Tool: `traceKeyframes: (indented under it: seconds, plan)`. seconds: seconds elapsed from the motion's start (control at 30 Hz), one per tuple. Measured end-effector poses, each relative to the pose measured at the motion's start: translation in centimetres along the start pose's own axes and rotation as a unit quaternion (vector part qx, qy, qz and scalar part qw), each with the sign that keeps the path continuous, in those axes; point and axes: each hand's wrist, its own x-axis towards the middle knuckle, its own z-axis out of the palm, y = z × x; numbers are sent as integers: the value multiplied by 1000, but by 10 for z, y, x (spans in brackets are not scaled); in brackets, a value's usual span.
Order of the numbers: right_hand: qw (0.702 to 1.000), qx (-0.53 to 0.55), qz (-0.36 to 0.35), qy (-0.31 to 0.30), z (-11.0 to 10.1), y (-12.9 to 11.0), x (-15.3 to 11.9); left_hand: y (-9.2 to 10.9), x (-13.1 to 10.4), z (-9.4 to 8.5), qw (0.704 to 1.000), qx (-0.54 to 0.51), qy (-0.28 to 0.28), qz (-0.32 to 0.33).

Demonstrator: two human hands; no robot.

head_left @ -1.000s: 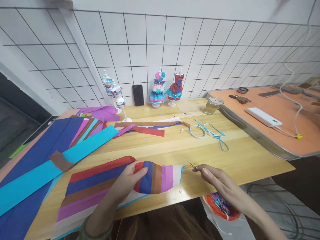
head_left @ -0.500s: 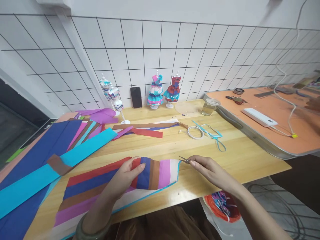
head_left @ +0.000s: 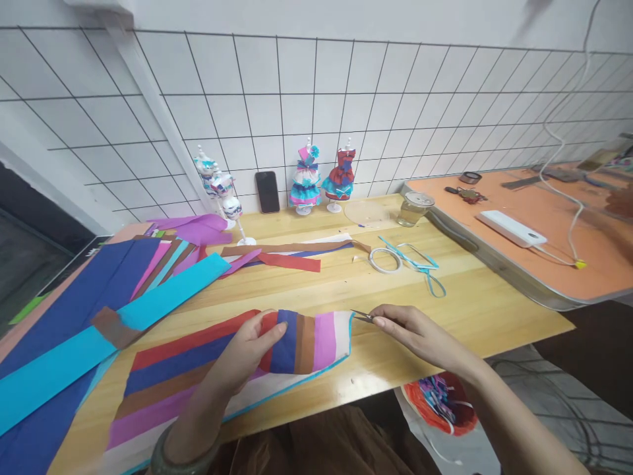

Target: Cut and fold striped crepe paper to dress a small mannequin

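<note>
My left hand [head_left: 260,340] is closed on a striped fabric piece [head_left: 304,343] in red, blue, brown, purple and white, with a thin turquoise edge. Its near end is folded over, thumb on top, and the rest spreads left beneath my forearm. In my right hand [head_left: 408,330] is a small pair of scissors [head_left: 363,316], mostly covered by the fingers. The slim, dark blades point left and reach the fabric's upper right corner, by the turquoise edge. Whether they touch the cloth I cannot tell.
Coloured strips, one bright turquoise [head_left: 163,307], lie at left. Dressed miniature mannequins [head_left: 305,178] and a phone [head_left: 268,192] stand by the wall. A tape roll [head_left: 386,260], turquoise-handled scissors [head_left: 420,264] and a lidded cup [head_left: 415,210] are right. Below the table edge sits a red basket of scraps [head_left: 445,402].
My right hand has shifted slightly left and up with the scissors, bringing the blade tips to the fabric's corner. My left hand keeps its hold on the fabric.
</note>
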Motion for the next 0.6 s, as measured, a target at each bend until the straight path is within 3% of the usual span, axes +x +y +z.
traceKeyframes:
  seconds: [0.6]
  plan:
    - [1000,-9,-19,-20,3,-4,11,3,-3,1,1000,5,2,-7]
